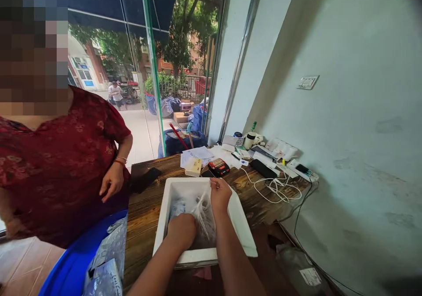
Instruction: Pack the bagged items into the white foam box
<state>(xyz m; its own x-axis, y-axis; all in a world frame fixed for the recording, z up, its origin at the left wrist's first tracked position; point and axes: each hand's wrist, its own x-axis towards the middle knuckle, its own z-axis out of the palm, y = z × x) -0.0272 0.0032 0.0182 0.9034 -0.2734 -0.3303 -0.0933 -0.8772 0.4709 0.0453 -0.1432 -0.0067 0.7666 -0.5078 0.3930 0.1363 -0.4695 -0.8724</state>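
A white foam box (pixel 189 256) sits on the wooden table in front of me. Inside it lies a clear plastic bag (pixel 205 219), its gathered top pulled up toward the far rim. My right hand (pixel 220 196) pinches the top of this bag above the box. My left hand (pixel 182 231) reaches into the box beside the bag, its fingers curled; what they hold, if anything, is hidden. A pale blue-and-white packet (pixel 178 206) rests in the box beyond the left hand. The bag's contents are hard to make out.
At the left stands a person in a red top (pixel 66 164), near a blue tub (pixel 82 254) of plastic packages. The wooden table (pixel 141 225) also bears a red-black device (pixel 219 167), papers (pixel 198 154), a black pouch (pixel 263 168) and white cables (pixel 280 190). A wall rises at the right.
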